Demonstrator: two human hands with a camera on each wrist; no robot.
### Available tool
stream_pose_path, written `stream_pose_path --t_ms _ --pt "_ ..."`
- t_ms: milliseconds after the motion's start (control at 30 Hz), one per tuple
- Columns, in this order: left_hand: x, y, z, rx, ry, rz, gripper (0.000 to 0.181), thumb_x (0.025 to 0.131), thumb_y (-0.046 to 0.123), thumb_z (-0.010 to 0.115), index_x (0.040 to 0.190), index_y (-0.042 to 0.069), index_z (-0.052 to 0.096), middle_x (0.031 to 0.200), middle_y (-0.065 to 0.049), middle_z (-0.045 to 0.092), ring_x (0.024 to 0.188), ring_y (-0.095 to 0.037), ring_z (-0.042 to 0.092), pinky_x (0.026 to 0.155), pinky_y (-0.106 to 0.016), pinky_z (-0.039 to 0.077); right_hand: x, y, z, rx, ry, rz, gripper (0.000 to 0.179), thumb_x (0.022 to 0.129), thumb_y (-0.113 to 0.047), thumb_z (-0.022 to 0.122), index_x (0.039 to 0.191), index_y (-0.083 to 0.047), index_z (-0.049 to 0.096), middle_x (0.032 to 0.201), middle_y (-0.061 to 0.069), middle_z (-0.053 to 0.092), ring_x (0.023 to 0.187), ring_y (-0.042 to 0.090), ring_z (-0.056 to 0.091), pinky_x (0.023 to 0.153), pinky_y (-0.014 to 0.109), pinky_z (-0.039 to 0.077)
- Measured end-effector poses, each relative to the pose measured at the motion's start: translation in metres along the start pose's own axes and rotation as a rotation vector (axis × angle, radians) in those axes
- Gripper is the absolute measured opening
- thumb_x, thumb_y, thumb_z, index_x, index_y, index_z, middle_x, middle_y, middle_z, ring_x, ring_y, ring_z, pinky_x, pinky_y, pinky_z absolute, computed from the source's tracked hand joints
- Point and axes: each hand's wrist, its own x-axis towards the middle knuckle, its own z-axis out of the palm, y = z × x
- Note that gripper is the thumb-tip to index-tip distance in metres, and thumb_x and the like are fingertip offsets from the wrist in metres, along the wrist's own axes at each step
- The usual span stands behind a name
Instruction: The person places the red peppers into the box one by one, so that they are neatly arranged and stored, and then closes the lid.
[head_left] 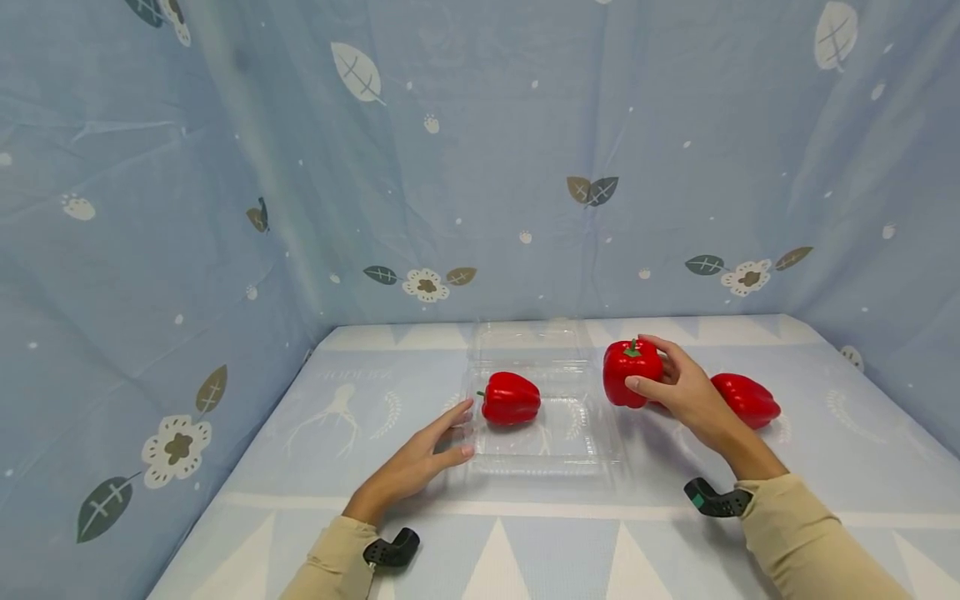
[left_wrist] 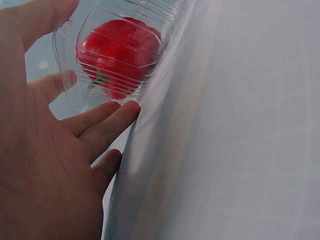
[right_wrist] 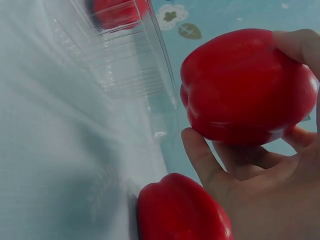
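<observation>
We see right hand gripping glossy red bell pepper before pale blue flower-print cloth. Second glossy red bell pepper at bottom edge; clear ridged plastic container upper left, cropped red item at top.

From my head view, I see a blue curtain across the upper frame, 2 white leaves printed near its top, left of centre and far right. Below, a pale tablecloth spreads, with white triangles along the bottom edge.
</observation>
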Motion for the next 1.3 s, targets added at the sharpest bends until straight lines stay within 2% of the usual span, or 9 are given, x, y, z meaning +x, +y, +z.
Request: stream_pose_path --t_ms 233,467,733,933,1133,1300 --pt "0.0 -0.001 0.0 -0.012 0.002 0.003 0.07 0.098 0.038 0.062 0.159 0.031 0.028 0.157 -0.004 0.04 0.142 -0.027 0.04 0.111 -0.066 0.027 0.006 -0.006 0.002 -0.067 -0.017 -0.028 0.091 0.091 -0.037 0.075 0.161 -0.023 0.019 0.151 0.022 0.038 0.133 0.045 0.041 0.095 0.059 0.049" --pt "0.0 0.0 0.0 -0.01 0.007 -0.006 0.07 0.098 0.038 0.062 0.159 0.032 0.028 0.157 -0.003 0.041 0.141 -0.027 0.041 0.111 -0.066 0.027 0.014 -0.018 0.008 -0.132 -0.039 -0.038 0.091 0.088 -0.034 0.077 0.158 -0.014 0.022 0.146 0.023 0.044 0.13 0.043 0.045 0.091 0.054 0.053" --pt "0.0 0.001 0.001 -0.017 0.007 -0.01 0.07 0.098 0.038 0.062 0.159 0.032 0.028 0.157 -0.004 0.04 0.141 -0.028 0.041 0.111 -0.065 0.028 0.023 -0.023 0.017 -0.214 -0.087 -0.095 0.084 0.088 -0.035 0.077 0.156 -0.014 0.032 0.139 0.02 0.051 0.124 0.04 0.049 0.084 0.049 0.057" --pt "0.0 0.001 0.001 -0.008 0.007 -0.002 0.07 0.098 0.039 0.061 0.16 0.03 0.028 0.156 -0.004 0.041 0.14 -0.027 0.042 0.112 -0.064 0.028 0.027 -0.026 0.023 -0.225 -0.107 -0.099 0.088 0.086 -0.033 0.079 0.156 -0.016 0.03 0.143 0.02 0.047 0.129 0.043 0.045 0.084 0.047 0.058" --pt "0.0 0.002 0.001 -0.002 0.004 -0.006 0.07 0.099 0.039 0.061 0.16 0.031 0.027 0.157 -0.003 0.04 0.141 -0.027 0.041 0.112 -0.064 0.028 0.031 -0.026 0.028 -0.229 -0.129 -0.137 0.082 0.087 -0.032 0.079 0.155 -0.023 0.034 0.14 0.018 0.05 0.128 0.041 0.048 0.084 0.045 0.057" --pt "0.0 0.002 0.001 -0.003 0.005 0.0 0.07 0.099 0.038 0.061 0.16 0.03 0.027 0.157 -0.005 0.041 0.142 -0.029 0.04 0.111 -0.065 0.028 0.033 -0.025 0.03 -0.238 -0.15 -0.164 0.079 0.088 -0.031 0.078 0.155 -0.024 0.037 0.141 0.015 0.051 0.129 0.04 0.047 0.086 0.045 0.057"
